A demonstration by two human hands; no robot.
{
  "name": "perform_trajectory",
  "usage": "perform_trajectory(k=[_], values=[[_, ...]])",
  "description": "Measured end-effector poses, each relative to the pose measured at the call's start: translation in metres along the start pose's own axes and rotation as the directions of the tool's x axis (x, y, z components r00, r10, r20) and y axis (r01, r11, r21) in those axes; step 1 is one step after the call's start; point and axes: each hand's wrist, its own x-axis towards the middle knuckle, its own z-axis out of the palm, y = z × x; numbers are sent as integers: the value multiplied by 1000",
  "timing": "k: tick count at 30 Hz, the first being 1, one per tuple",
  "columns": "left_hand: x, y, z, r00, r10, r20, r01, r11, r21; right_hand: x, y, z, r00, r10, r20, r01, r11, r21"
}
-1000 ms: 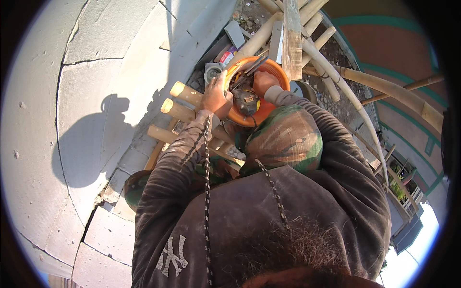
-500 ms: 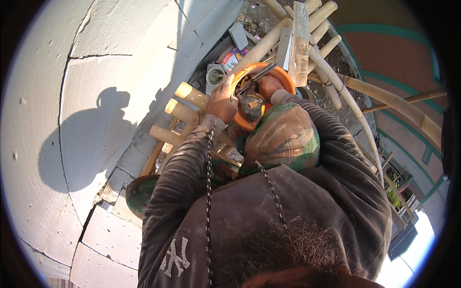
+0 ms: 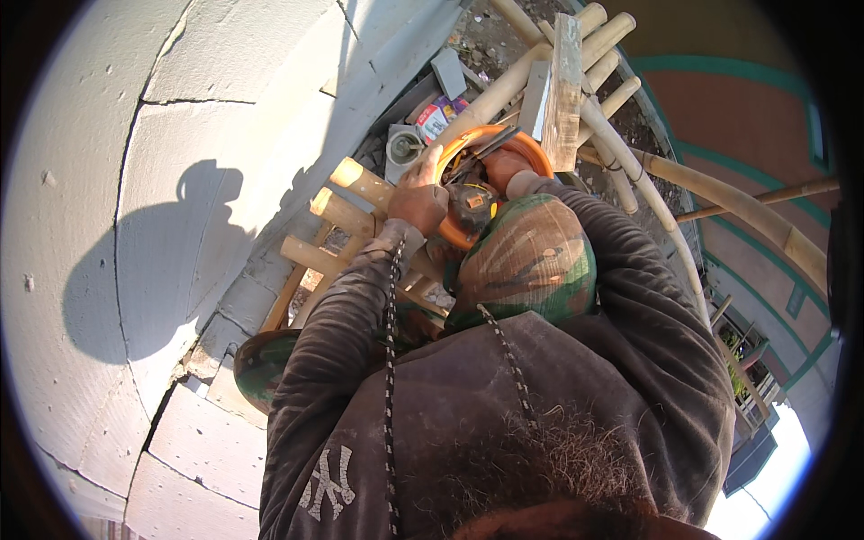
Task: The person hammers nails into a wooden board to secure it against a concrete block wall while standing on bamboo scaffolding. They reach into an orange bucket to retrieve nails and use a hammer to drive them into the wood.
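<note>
An orange bucket [image 3: 538, 153] stands in front of me, close to my knees, with a jumble of tools inside. My left hand [image 3: 418, 200] is wrapped over its left rim. My right hand [image 3: 506, 169] reaches down into the bucket at its right side, and its fingers are hidden there. Beside that hand a dark flat metal tool [image 3: 497, 141] slants across the bucket's far edge. Low in the bucket lies a dark rounded object with yellow parts [image 3: 470, 207], which looks like a tape measure. My camouflage-clad knee [image 3: 526, 256] hides part of the near rim.
A pale block wall [image 3: 207, 144] rises at the left. Bamboo poles [image 3: 346, 216] lie under and around the bucket. An upright wooden plank [image 3: 564, 90] and crossed bamboo stand beyond it. A grey block-like container [image 3: 403, 144] and a colourful packet [image 3: 438, 115] sit nearby.
The view has shifted slightly. My left hand stays on the bucket rim and my right hand stays inside; the metal tool beside it has moved a little.
</note>
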Motion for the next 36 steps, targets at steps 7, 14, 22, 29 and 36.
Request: perform_trajectory(k=[7, 14, 22, 29, 36], values=[[0, 7, -5, 995, -70, 71, 70, 998, -3, 3, 4, 6, 991, -70, -116, 69, 998, -12], [1, -2, -1, 994, -73, 77, 75, 997, -23, -9, -6, -16, 998, -65, -10, 64, 995, -82], [3, -1, -1, 994, -91, 61, 96, 990, -101, -24, 1, -16, 970, 214, -117, -191, 965, 178], [4, 0, -4, 994, -89, 59, 95, 990, -105, -59, 4, -10, 867, 247, -432, 58, 812, 581], [5, 23, -16, 947, 225, -230, -221, 974, 42, -91, -20, -53, 923, 317, -217, 177, 149, 973]])
